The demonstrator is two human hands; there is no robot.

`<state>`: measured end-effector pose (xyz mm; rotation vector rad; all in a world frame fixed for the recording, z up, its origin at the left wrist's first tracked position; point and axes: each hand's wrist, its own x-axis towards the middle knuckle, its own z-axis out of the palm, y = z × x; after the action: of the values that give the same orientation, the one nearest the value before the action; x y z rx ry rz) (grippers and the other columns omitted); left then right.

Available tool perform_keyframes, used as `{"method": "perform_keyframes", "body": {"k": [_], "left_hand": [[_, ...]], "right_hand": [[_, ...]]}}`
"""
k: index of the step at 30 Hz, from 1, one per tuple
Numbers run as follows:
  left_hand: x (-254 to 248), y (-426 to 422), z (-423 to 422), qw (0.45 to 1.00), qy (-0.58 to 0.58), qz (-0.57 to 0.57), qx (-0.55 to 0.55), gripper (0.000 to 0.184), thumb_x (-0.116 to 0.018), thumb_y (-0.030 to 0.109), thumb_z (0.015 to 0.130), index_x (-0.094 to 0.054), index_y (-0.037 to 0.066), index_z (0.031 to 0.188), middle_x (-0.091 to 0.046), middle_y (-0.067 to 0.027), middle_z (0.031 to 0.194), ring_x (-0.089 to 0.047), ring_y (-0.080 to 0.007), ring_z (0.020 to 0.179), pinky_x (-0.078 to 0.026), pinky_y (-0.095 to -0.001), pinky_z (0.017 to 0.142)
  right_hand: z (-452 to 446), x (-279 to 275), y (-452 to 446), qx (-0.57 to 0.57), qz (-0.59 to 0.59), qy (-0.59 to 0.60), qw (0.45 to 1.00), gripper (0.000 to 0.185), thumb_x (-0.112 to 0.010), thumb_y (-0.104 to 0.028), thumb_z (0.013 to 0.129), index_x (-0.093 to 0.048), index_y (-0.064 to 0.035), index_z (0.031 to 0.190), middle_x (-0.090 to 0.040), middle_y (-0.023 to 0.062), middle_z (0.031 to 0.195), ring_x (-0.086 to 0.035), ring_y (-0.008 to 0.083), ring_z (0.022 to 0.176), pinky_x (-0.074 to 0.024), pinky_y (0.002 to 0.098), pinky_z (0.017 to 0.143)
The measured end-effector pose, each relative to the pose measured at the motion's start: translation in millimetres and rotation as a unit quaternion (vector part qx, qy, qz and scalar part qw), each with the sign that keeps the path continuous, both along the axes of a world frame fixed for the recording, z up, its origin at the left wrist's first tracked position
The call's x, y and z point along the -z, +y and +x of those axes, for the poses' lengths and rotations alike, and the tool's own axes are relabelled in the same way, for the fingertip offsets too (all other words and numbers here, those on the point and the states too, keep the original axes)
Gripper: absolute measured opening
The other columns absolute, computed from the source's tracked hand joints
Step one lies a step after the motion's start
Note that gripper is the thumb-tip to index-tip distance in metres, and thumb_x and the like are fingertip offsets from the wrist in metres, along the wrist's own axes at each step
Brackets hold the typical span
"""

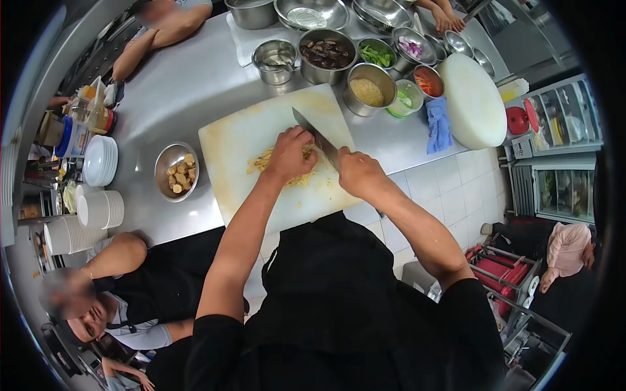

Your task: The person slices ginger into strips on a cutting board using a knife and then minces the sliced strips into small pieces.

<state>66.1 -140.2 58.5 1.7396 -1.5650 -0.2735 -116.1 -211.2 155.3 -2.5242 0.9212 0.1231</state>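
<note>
My right hand [360,174] grips the handle of a kitchen knife [308,124], its wide blade pointing away and to the left over the white cutting board [228,140]. Curled fingers of my left hand [291,155] press down beside the blade on ginger, mostly hidden beneath them. Thin pale yellow ginger strips [259,161] lie in a heap around and under that hand, with a few loose bits nearer to me. Left of the board, a steel bowl [160,171] holds chunks of peeled ginger [180,174].
Behind the board stand steel pots, including one of dark pieces [324,53] and one of yellowish shreds [366,92]. A blue cloth [438,126] and thick round white board [474,101] are at right. Stacked white bowls [101,210] stand left. Other people are around the table.
</note>
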Motion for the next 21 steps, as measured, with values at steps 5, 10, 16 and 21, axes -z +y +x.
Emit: {"method": "perform_keyframes", "body": {"k": [5, 10, 16, 21], "left_hand": [[13, -2, 6, 0.999, -0.028, 0.039, 0.011, 0.014, -0.066, 0.008, 0.069, -0.062, 0.008, 0.083, -0.057, -0.0089, 0.089, -0.056, -0.0309, 0.092, -0.045, -0.0437, 0.082], [1, 6, 0, 1.0, -0.006, -0.012, -0.01, 0.012, -0.065, 0.005, 0.069, -0.061, 0.008, 0.08, -0.057, -0.0098, 0.087, -0.056, -0.0316, 0.091, -0.045, -0.0434, 0.082], [15, 6, 2, 1.0, -0.021, -0.006, -0.001, 0.012, -0.064, 0.003, 0.069, -0.06, 0.007, 0.079, -0.056, -0.0103, 0.085, -0.056, -0.0321, 0.089, -0.045, -0.043, 0.081], [0, 12, -1, 0.999, -0.013, -0.017, -0.025, 0.021, -0.064, 0.005, 0.07, -0.062, 0.005, 0.091, -0.057, -0.0144, 0.098, -0.054, -0.0349, 0.101, -0.044, -0.046, 0.091]], "right_hand": [[8, 36, 10, 0.04, 0.037, 0.011, 0.998, 0.022, -0.051, -0.003, 0.083, -0.052, 0.0089, 0.102, -0.067, 0.0299, 0.085, -0.068, 0.0455, 0.083, -0.0557, 0.0494, 0.077], [-1, -13, 6, -0.014, 0.045, 0.062, 0.997, 0.025, -0.05, -0.004, 0.084, -0.053, 0.0093, 0.105, -0.068, 0.0308, 0.09, -0.069, 0.0441, 0.087, -0.0558, 0.049, 0.078], [5, 27, 3, 0.019, 0.032, 0.014, 0.999, 0.022, -0.049, -0.002, 0.084, -0.052, 0.0081, 0.103, -0.067, 0.0306, 0.085, -0.068, 0.0458, 0.083, -0.055, 0.0524, 0.073], [-4, 1, 4, -0.013, 0.015, 0.069, 0.997, 0.03, -0.05, -0.007, 0.085, -0.054, 0.0061, 0.112, -0.069, 0.028, 0.088, -0.069, 0.043, 0.087, -0.0554, 0.0508, 0.076]]}}
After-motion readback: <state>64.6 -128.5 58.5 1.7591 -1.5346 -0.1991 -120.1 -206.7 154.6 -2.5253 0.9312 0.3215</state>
